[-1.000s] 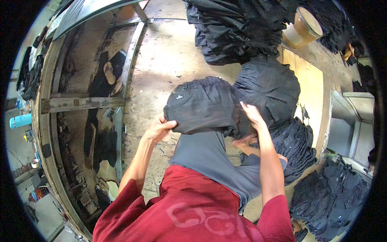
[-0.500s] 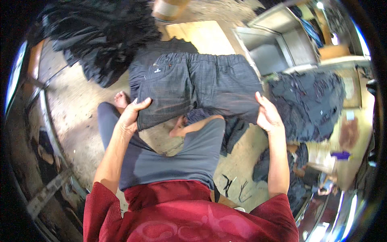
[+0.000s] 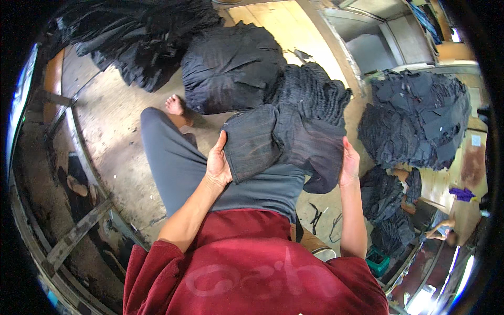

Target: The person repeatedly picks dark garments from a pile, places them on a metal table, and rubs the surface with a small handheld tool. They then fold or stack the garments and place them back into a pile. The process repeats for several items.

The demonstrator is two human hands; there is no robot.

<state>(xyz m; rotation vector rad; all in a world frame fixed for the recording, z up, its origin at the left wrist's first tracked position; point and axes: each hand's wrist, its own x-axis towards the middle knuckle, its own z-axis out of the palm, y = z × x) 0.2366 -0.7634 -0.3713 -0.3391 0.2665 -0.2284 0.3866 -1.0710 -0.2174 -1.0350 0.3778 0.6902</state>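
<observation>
While the person sits on the floor (image 3: 113, 131) in a red top, both hands hold one dark folded garment (image 3: 278, 139) above the lap. The left hand (image 3: 218, 164) has its grip closed on the garment's left edge, thumb on top. The right hand (image 3: 348, 164) lies flat against the right edge; I cannot tell if its fingers close around the cloth. Just beyond the garment is a neat stack of folded dark pieces (image 3: 314, 97), and left of that a big dark bundle (image 3: 231, 68), near the bare foot (image 3: 175, 105). To the far left lies a loose dark heap (image 3: 131, 37). On the right, another pile (image 3: 415, 118) stands well apart. Open floor remains on the left, up to a metal frame (image 3: 73, 236).
</observation>
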